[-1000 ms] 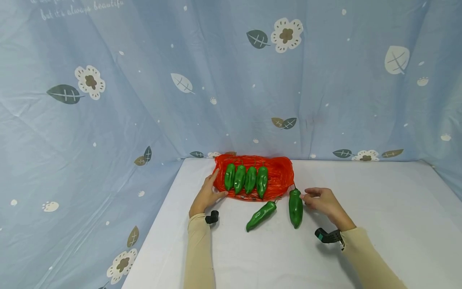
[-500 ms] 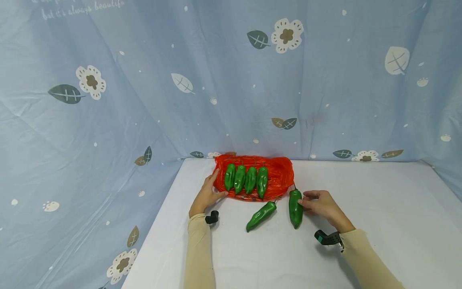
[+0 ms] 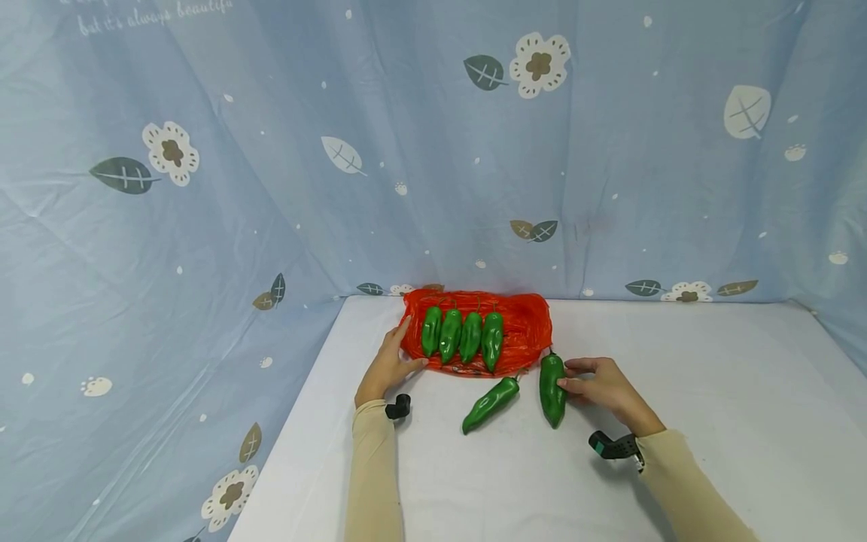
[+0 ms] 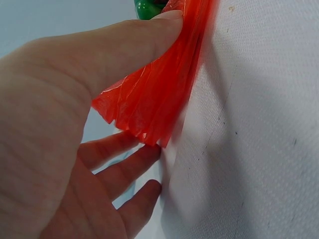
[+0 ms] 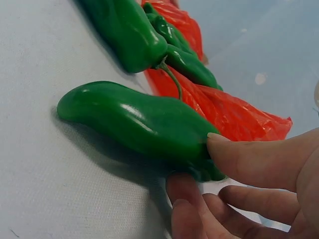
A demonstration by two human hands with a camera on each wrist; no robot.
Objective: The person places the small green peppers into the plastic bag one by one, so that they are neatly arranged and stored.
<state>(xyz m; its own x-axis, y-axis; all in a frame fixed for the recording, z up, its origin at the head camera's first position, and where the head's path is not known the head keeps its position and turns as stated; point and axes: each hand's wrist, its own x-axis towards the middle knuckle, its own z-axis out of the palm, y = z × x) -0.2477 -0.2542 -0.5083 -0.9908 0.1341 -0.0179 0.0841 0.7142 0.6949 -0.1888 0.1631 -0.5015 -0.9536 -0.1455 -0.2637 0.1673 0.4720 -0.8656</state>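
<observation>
Several green peppers (image 3: 470, 338) lie side by side in a red plastic bag (image 3: 524, 331), which is spread open on the table. At the bag's left end rests my left hand (image 3: 389, 369), thumb against the front edge and fingers spread along the side; in the left wrist view the thumb (image 4: 144, 37) touches the red plastic. Right of the bag, my right hand (image 3: 605, 388) pinches a loose green pepper (image 3: 552, 391) near its stem end, thumb on top and fingers at its side. This pepper lies on the table. Another loose pepper (image 3: 491, 405) lies slantwise in front of the bag.
The white-covered table (image 3: 515, 489) extends to the right and front. Close behind the bag hangs a blue patterned curtain (image 3: 433, 150), which also runs along the left side. Each wrist carries a small black camera.
My right hand has moved slightly left and closer to the front, bringing its thumb onto the loose pepper. That pepper has shifted slightly left. My left hand stays in place.
</observation>
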